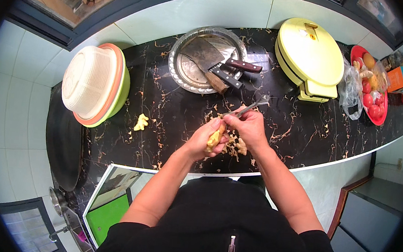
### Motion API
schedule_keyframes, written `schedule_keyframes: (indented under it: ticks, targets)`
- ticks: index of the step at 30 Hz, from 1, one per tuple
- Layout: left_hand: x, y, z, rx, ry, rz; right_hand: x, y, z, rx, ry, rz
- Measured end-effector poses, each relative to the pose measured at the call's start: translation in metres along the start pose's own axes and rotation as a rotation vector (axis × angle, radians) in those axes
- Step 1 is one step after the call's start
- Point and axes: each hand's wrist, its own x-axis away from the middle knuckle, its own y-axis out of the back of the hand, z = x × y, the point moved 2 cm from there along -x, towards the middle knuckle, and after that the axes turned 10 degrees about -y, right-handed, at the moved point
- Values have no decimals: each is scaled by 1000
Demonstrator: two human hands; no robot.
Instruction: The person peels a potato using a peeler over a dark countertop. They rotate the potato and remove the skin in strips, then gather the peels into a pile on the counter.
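A piece of ginger root [214,140], pale yellow where its skin is off, is gripped in my left hand [200,137]. My right hand [252,128] holds a slim metal utensil [254,105] whose inner end meets the top of the ginger; fingers hide part of it, so its exact kind is unclear. Brown peel scraps [233,150] lie on the black marbled counter [172,131] under both hands. Beside my right wrist rests an unpeeled ginger piece [241,146]. Farther left on the counter is a peeled ginger knob [141,122].
Behind my hands, a round metal tray [172,65] bears a cleaver [203,53] and knives, handles jutting over its rim. A yellow electric griddle [310,53] stands right of it, near a red tray [379,120] with tomatoes. Stacked plastic basins [118,98] and a black pan [63,143] are left.
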Motion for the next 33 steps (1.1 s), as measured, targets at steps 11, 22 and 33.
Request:
schedule_keyframes:
  ticks: [11, 22, 33]
  targets:
    - [-21, 23, 8, 417, -180, -183, 7, -15, -26, 83, 148, 91]
    - [-16, 13, 1, 5, -166, -155, 3, -11, -13, 90, -21, 83]
    - [-22, 15, 11, 144, -204, -203, -1, -13, -21, -96, -83, 16]
